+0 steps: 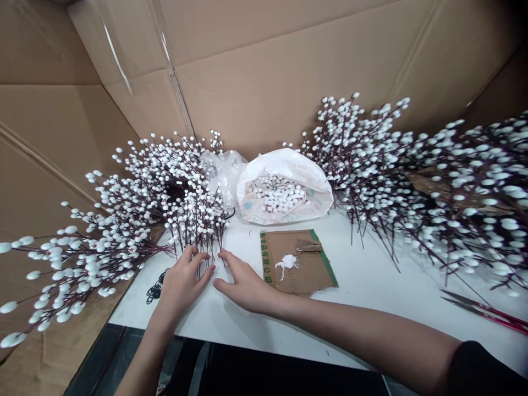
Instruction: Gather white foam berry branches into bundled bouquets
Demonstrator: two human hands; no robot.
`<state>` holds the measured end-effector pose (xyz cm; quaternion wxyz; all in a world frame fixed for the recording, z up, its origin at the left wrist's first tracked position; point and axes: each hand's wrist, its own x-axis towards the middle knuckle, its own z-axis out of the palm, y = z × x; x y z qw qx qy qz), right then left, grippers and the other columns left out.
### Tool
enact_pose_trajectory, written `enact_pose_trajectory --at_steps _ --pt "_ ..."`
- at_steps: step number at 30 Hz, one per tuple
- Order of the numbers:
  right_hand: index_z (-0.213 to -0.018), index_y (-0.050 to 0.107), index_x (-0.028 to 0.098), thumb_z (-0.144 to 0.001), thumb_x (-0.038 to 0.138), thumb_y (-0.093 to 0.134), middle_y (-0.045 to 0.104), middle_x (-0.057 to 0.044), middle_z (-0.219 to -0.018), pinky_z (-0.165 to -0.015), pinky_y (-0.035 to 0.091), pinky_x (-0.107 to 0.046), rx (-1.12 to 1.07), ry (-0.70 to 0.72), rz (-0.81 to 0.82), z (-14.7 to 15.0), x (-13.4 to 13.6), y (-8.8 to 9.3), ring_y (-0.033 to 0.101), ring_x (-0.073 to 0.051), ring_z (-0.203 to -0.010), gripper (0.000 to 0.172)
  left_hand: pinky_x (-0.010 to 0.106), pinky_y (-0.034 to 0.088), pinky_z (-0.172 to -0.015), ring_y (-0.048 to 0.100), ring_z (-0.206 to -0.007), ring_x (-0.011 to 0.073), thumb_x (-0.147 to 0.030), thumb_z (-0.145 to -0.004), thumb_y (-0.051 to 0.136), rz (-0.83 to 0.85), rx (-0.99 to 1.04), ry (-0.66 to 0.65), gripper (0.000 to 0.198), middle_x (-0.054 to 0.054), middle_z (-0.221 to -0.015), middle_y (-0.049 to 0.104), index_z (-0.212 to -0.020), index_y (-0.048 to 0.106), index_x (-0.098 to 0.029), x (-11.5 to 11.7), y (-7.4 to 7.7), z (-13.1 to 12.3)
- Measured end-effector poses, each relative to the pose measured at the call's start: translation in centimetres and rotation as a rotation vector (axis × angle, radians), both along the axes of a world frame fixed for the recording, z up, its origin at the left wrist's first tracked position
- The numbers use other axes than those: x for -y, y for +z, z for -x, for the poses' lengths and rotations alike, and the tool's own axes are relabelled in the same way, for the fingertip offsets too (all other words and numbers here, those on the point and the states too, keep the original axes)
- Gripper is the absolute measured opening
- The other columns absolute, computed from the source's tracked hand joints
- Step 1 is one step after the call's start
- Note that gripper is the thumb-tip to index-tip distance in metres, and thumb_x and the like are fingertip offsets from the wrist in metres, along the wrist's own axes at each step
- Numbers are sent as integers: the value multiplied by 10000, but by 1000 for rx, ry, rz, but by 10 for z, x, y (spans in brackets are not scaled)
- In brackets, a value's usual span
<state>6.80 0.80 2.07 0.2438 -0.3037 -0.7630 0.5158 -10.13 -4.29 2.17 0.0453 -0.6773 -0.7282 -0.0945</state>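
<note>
A loose bunch of berry stems (200, 217), thin dark-red wires tipped with white berries, points away from me on the white table. My left hand (185, 280) is at its lower left, fingers bent against the stems and thumb apart from the index finger. From the right, my right hand (243, 283) reaches to the same lower ends, index finger and thumb apart. Several stems show between the two hands; some fingertips are hidden. Small black rubber rings (154, 290) lie just left of my left hand.
A larger heap of berry stems (132, 203) fills the left, another heap (371, 159) the right. Between them stands a white bag (284, 214) of berries beside clear plastic (226, 176). Nearer are a cardboard piece (305, 280) with a white blob (287, 263) and red-handled scissors (487, 311). Cardboard walls (289, 71) rise behind.
</note>
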Motion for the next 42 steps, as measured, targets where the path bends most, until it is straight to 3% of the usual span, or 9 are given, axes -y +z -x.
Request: enact_pose_trajectory --at_steps 11,22,34,42 --pt "-1246 364 157 -788 281 516 487 -158 -1284 -969 356 -417 19 0 55 -2 3 2 457 -273 -1184 498 247 352 -505 534 -623 125 -426 -884 351 1 -1 -2 296 43 -1038 496 -1025 543 -250 0 0 0" --pt "-1124 391 206 -790 225 510 525 -140 -1232 -970 358 -420 -101 -70 166 3 -5 -11 467 -246 -1207 356 251 375 -506 545 -611 129 -435 -880 352 -11 -10 3 313 43 -1011 509 -1026 556 -248 -1 1 -1" --pt "-1067 370 219 -784 186 513 490 -143 -1304 -1014 338 -388 -192 -74 264 7 -8 -17 406 -195 -1276 319 263 372 -511 563 -648 145 -439 -889 336 -2 -28 0 325 52 -1037 505 -1035 551 -244 0 0 -1" --pt "-1063 385 218 -775 195 525 532 -125 -1235 -989 360 -406 -194 -88 257 7 -9 -18 442 -208 -1239 321 262 380 -513 569 -650 147 -437 -887 339 -3 -32 0 325 55 -1041 514 -1035 556 -245 0 1 -1"
